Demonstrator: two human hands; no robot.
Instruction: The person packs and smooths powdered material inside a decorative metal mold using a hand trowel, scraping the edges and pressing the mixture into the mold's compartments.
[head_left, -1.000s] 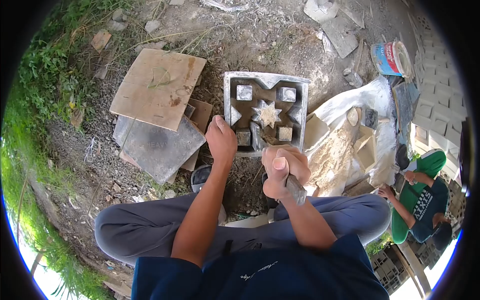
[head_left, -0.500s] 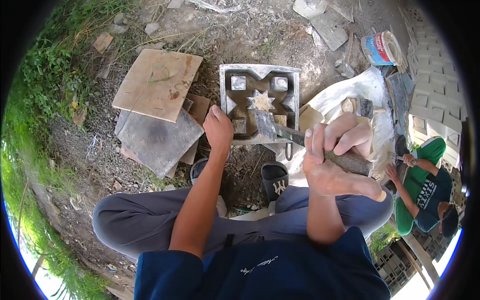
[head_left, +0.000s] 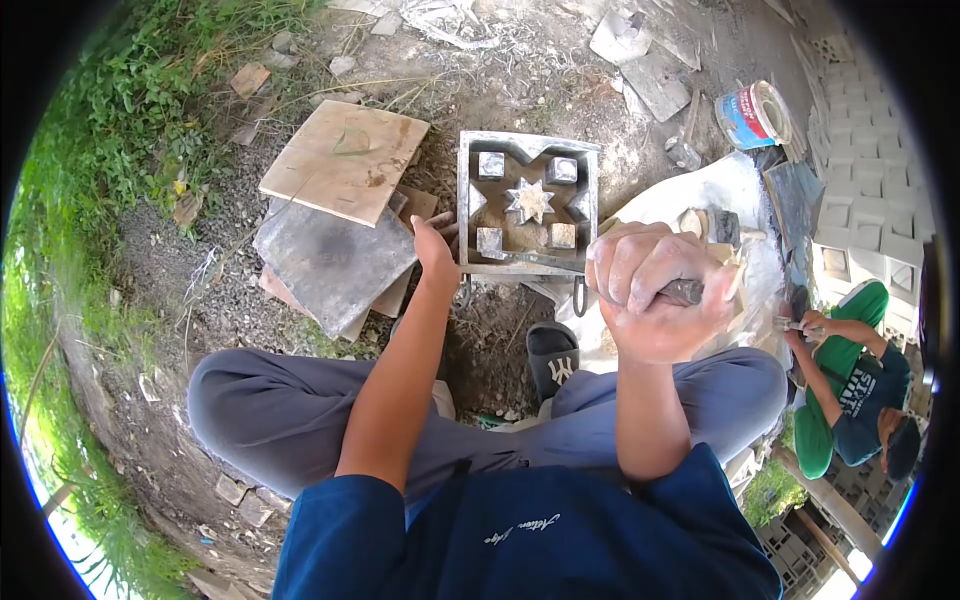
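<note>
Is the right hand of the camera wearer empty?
No, the right hand is wrapped around a dark handle.

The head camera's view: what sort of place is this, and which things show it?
Probably an outdoor yard where decorative blocks are made: a square mould with a star-shaped core sits on bare ground, rows of pale patterned blocks line the right side, and green plants grow at the left.
</note>
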